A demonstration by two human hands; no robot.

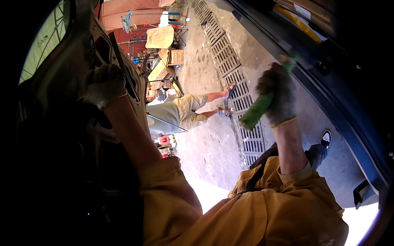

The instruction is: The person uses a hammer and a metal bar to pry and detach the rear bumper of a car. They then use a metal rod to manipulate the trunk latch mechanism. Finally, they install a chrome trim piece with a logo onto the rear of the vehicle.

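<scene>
My right hand, in a greyish knit glove with a yellow cuff edge, is closed round a thick green-handled tool. The handle's blunt end points down and left; the other end is smeared by motion, so its kind does not show. On the left, my left hand wears a similar glove. Its fingers are curled against a bare metal vehicle panel with cut-out openings. What lies inside those fingers is lost in shadow.
A dark blue vehicle edge slants down the right side. Beyond it runs a slotted drain grate in the concrete floor. Another person in beige shorts stands nearby. Cardboard boxes and a folding chair are farther off.
</scene>
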